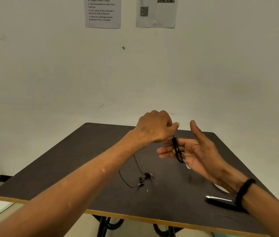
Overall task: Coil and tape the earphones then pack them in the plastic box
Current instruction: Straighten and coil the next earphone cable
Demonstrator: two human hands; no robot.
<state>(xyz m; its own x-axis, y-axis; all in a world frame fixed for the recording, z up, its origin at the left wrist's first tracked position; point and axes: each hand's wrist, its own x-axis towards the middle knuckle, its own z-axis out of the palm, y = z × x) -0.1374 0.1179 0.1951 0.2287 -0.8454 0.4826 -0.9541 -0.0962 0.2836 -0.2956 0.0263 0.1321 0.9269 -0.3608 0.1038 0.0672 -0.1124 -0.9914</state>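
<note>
Where hands (178, 141) work, dark table (84, 159), pale wall (49, 74)

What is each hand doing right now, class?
Left hand: closed, pinching the earphone cable from above.
Right hand: open, fingers spread, with the cable coiled around them.

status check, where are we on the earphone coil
Left hand pinching cable, winding it round right hand fingers. Earphones buds loose on table. No tape on yet, box not in view. Scissors by right wrist.
</note>
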